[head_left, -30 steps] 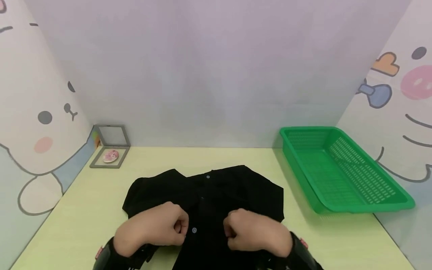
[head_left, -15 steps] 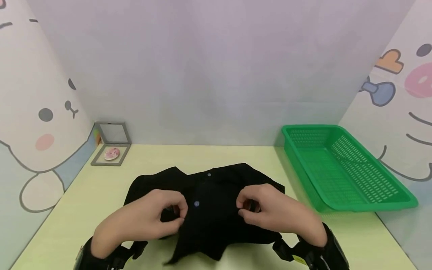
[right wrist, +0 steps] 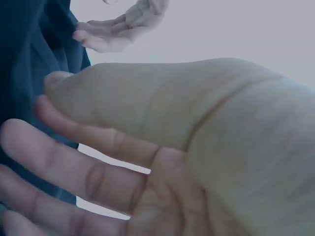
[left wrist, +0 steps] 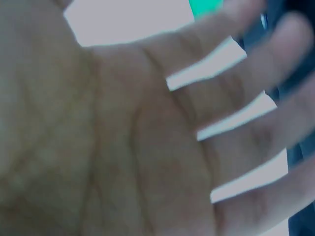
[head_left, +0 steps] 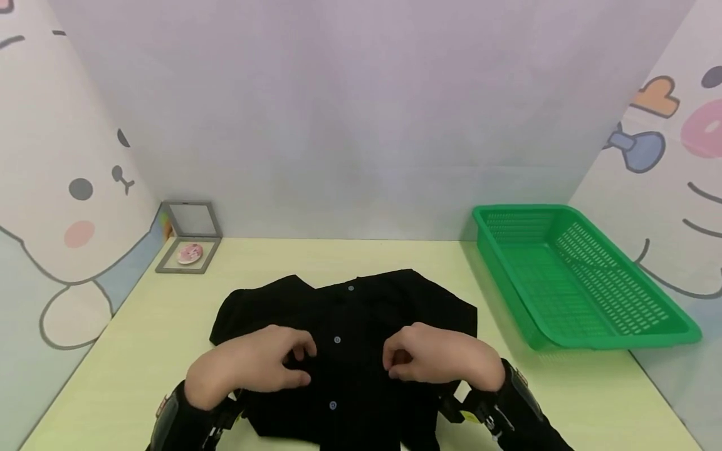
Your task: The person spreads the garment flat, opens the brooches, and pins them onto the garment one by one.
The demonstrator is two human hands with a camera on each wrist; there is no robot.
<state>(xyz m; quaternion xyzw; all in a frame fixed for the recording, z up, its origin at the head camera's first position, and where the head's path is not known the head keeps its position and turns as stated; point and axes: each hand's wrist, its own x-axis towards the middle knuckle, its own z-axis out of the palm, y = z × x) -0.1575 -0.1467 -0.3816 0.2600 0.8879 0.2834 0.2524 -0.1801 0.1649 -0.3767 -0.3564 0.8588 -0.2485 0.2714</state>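
Observation:
A black shirt (head_left: 361,351) with pale buttons down its front lies spread on the table, collar side away from me. Over its left half hovers my left hand (head_left: 262,360), thumb apart from the loosely bent fingers. The left wrist view shows that palm with spread fingers (left wrist: 231,98) beside dark cloth. My right hand (head_left: 431,354) is at the shirt's right half, thumb and forefinger tips close together. In the right wrist view its fingers (right wrist: 74,167) extend in front of the cloth (right wrist: 29,54), and no fabric shows between thumb and forefinger.
A green plastic basket (head_left: 586,341) stands at the right on the pale yellow table (head_left: 107,376). In the back left corner sits a grey-framed case (head_left: 210,254) with its lid raised and a pink, round patterned item (head_left: 190,254) inside. Cartoon-printed panels flank the table.
The hands held the shirt front and its lower edge lifted; now the cloth has dropped flatter toward me. The left fingers have parted from the fabric, and the right hand has moved slightly inward.

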